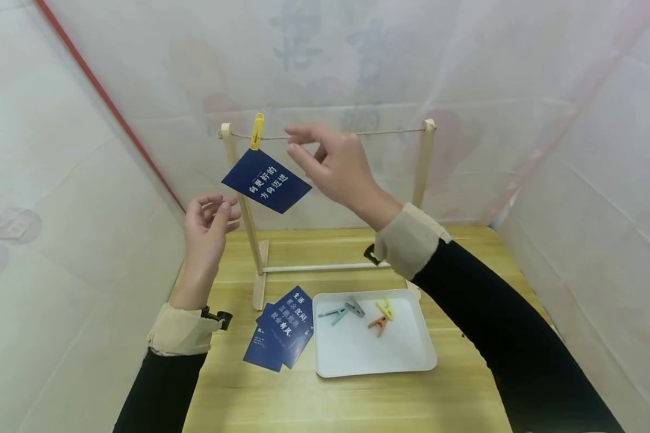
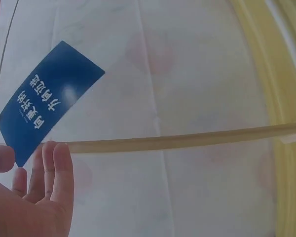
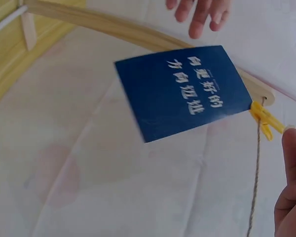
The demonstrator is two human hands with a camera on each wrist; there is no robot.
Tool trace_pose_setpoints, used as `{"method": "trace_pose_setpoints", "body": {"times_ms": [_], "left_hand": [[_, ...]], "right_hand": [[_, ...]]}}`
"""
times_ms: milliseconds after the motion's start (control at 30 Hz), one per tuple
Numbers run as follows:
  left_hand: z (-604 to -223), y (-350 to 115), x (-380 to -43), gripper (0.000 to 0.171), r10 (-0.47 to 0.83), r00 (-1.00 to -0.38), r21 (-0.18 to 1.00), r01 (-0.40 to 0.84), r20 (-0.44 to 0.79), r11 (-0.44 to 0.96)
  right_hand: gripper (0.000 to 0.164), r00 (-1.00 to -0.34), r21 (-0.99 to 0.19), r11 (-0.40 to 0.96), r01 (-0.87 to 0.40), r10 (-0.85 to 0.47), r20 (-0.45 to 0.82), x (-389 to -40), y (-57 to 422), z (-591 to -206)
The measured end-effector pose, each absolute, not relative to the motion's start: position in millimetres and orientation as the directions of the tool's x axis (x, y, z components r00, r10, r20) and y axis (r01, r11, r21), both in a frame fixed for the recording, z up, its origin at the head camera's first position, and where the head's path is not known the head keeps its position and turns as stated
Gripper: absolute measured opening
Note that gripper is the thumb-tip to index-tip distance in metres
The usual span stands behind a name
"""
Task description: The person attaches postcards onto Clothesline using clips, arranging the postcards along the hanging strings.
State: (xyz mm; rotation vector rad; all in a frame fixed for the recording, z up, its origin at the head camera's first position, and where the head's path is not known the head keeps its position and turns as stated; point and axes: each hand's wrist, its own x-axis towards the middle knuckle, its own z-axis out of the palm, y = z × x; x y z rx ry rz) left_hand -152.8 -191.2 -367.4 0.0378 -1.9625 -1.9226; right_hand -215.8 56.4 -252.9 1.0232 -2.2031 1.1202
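Note:
A dark blue card (image 1: 268, 181) with white lettering hangs tilted from the cord, held at one corner by a yellow clothespin (image 1: 257, 132). My left hand (image 1: 210, 225) is just below and left of the card, its fingers loosely bent around nothing. To the card's right, my right hand (image 1: 338, 162) hovers in front of the cord with nothing in it. In the right wrist view, one extended finger (image 3: 292, 148) points close to the clothespin's (image 3: 266, 120) free end. The left wrist view has the left fingertips (image 2: 63, 150) near the card's (image 2: 52, 96) lower edge.
A wooden frame (image 1: 425, 156) carries the cord (image 1: 390, 131). On the table (image 1: 368, 403), more blue cards (image 1: 284, 328) overlap beside a white tray (image 1: 376, 361). In it lie several clothespins, among them an orange one (image 1: 378, 323). White sheeting (image 1: 601, 198) encloses the sides.

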Motion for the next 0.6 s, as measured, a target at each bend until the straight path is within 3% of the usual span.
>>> {"method": "trace_pose_setpoints", "body": {"times_ms": [267,600], "left_hand": [[-394,-198,-123,0.029,-0.268,-0.933,0.970,0.217,0.240,0.112],[-457,-196,-71,0.025,-0.192,-0.955,0.946,0.170,0.228,0.277]], "right_hand": [[0.024,-0.600,-0.483,0.355,-0.800,-0.465,0.652,-191,108,-317],[0.024,-0.748,-0.599,0.449,-0.663,-0.388,0.538,-156,164,-407]]}}
